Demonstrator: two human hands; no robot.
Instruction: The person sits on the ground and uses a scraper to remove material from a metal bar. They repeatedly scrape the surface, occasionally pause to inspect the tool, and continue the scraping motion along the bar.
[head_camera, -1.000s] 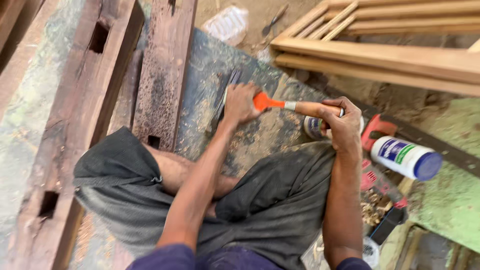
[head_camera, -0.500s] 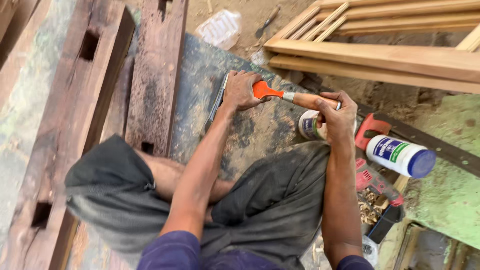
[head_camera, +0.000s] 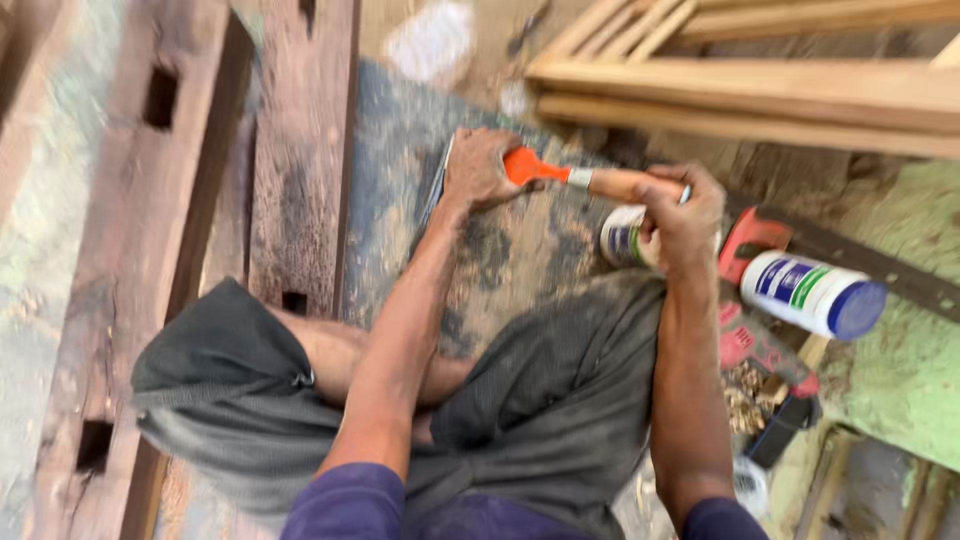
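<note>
A small brush with a pale wooden handle, metal ferrule and orange bristle end (head_camera: 560, 175) was held across the middle of the view. The right hand (head_camera: 680, 215) was closed around the wooden handle. The left hand (head_camera: 478, 168), at about eleven o'clock from the right one, was curled at the orange end, its fingers pinching the tip, and a thin grey metal blade (head_camera: 435, 190) lay under or against that hand; whether it was gripped could not be told.

A small white tin with a blue label (head_camera: 622, 238) stood just below the handle, partly hidden by the right hand. At about four o'clock from that hand, a white plastic bottle with a blue cap (head_camera: 812, 294) lay on its side, beside a red-handled tool (head_camera: 752, 232) on a dark bar. Dark weathered timbers with square mortise holes (head_camera: 300, 160) lay at nine o'clock, and pale wooden frames (head_camera: 760, 90) were stacked at one o'clock. Grey cloth (head_camera: 540, 400) covered the person's knees, above a stained grey-blue sheet on the floor (head_camera: 520, 255).

As a judgement, the tin seemed the likeliest thing to be upset, being so close under the right wrist; it could be tipped onto the cloth by a dip of the wrist. The bristles could also be bent or pulled loose if the pinch were too hard.
</note>
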